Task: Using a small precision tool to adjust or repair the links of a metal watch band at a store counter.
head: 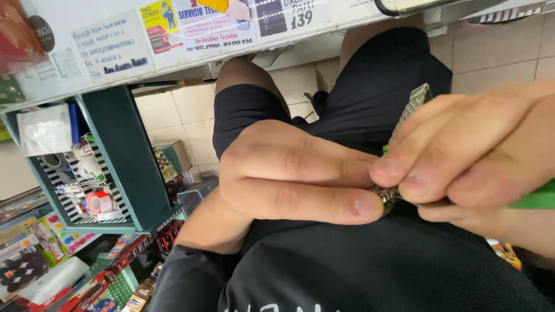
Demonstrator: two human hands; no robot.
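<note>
A silver metal link watch band (pixel 413 107) runs up from between my two hands, close over my lap in black clothes. My left hand (pixel 289 179) is curled, with its fingertips pinching the band's lower end. My right hand (pixel 480 156) comes in from the right and grips the same spot with thumb and forefinger, while a green tool handle (pixel 535 199) sticks out from under it. The watch case itself is hidden behind my fingers.
A dark green drawer unit (pixel 124 167) with tape rolls and small parts stands at the left. A white counter edge (pixel 173 40) with stickers runs above. Coloured packages (pixel 52 254) fill the lower left. Tiled floor (pixel 191 115) lies below.
</note>
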